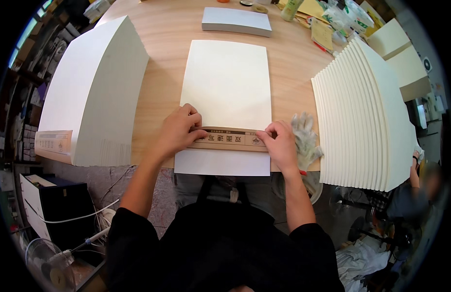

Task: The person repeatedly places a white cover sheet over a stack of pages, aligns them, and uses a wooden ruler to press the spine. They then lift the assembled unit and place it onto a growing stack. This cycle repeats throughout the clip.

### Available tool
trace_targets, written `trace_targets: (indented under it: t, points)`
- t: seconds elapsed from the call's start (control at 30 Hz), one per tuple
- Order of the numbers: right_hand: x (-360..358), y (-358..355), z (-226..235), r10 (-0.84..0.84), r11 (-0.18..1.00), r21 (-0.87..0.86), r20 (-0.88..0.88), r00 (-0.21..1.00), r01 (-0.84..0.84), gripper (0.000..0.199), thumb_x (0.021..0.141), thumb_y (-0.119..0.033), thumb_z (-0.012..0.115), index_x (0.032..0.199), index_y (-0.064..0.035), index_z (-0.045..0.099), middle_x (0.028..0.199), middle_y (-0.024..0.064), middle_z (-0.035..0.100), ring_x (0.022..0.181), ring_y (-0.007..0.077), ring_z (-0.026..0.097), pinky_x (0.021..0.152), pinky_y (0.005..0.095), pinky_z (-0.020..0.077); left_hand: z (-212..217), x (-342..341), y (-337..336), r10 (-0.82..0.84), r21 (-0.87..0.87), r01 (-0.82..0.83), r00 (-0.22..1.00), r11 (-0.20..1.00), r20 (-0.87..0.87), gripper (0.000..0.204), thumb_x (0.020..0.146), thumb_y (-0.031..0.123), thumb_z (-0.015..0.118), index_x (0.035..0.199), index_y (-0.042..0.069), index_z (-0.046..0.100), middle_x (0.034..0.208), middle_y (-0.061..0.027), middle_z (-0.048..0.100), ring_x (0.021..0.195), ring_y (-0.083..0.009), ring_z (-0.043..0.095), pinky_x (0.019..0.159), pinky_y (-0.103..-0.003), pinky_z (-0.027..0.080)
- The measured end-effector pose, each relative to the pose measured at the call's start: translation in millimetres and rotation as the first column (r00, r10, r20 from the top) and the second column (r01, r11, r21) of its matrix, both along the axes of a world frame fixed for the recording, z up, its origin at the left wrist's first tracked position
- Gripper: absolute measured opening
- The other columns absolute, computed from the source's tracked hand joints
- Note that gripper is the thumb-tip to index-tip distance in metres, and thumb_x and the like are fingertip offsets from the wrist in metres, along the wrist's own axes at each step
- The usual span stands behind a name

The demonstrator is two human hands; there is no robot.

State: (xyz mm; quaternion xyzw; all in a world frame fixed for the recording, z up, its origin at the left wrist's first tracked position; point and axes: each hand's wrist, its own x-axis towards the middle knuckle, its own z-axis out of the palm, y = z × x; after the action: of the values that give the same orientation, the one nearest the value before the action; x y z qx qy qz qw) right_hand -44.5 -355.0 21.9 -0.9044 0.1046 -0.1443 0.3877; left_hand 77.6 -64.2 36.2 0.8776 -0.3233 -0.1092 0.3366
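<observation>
A cream sheet or thin pad of paper [226, 80] lies on the wooden table in front of me, with a white sheet's edge [220, 163] showing at its near end. Across its near part runs a brown printed paper band [223, 139]. My left hand [179, 129] pinches the band's left end between thumb and curled fingers. At the right end, my right hand [282, 145] grips the band's corner the same way. Whether the band passes underneath the paper is hidden. A tall white paper stack [89, 82] stands left, bearing a pile of brown bands [54, 144].
To the right rises a tall stack of cream pads [359, 117], a worn work glove [305, 138] beside it. A smaller paper stack [235, 22] sits farther back. Plastic bags [349, 19] clutter the far right. Another person's arm [414, 173] shows beyond the pads; a fan [48, 267] stands lower left.
</observation>
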Motion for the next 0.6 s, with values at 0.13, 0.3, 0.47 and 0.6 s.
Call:
trace_targets:
  t: [0.13, 0.3, 0.47, 0.6]
  points:
    - [3, -2, -9, 0.081, 0.992, -0.102, 0.107, 0.991, -0.071, 0.026, 0.082, -0.014, 0.085, 0.079, -0.0031, 0.061, 0.081, 0.0095, 0.06, 0.085, 0.0297, 0.056, 0.077, 0.0415, 0.0461, 10, 15, -9, -0.258, 0.319, 0.18, 0.941, 0.931, 0.221, 0.032, 0.082, 0.02, 0.087, 0.106, 0.013, 0.068, 0.109, -0.0074, 0.062, 0.095, -0.0253, 0.065, 0.082, -0.038, 0.051]
    - [5, -54, 15, 0.135, 0.958, 0.262, -0.061, 0.989, -0.115, 0.017, 0.09, -0.012, 0.077, 0.101, -0.0006, 0.071, 0.095, 0.0114, 0.066, 0.091, 0.0239, 0.064, 0.082, 0.0358, 0.0519, 24, 15, -112, -0.833, 0.803, 0.355, 0.473, 0.478, 0.286, 0.07, 0.096, 0.029, 0.073, 0.156, 0.05, 0.043, 0.122, -0.0023, 0.064, 0.107, -0.0205, 0.07, 0.093, -0.038, 0.05]
    - [-37, -76, 43, 0.019, 0.939, -0.345, 0.039, 0.999, -0.004, 0.016, 0.092, -0.01, 0.074, 0.105, -0.0015, 0.071, 0.103, 0.0131, 0.068, 0.095, 0.0297, 0.067, 0.087, 0.04, 0.0538, 34, 23, -125, -0.861, 0.878, 0.284, 0.453, 0.384, 0.23, 0.075, 0.106, 0.023, 0.056, 0.159, 0.064, 0.022, 0.126, -0.0019, 0.063, 0.103, -0.0204, 0.071, 0.091, -0.035, 0.051]
    - [-51, -80, 11, 0.134, 0.845, -0.531, 0.085, 0.987, -0.069, 0.016, 0.088, -0.01, 0.074, 0.103, -0.0042, 0.071, 0.1, 0.0127, 0.067, 0.094, 0.0345, 0.064, 0.083, 0.0455, 0.0515, 38, 29, -122, -0.872, 0.832, 0.361, 0.414, 0.421, 0.261, 0.106, 0.082, 0.031, 0.086, 0.162, 0.059, 0.023, 0.121, -0.0028, 0.066, 0.1, -0.0243, 0.071, 0.088, -0.035, 0.051]
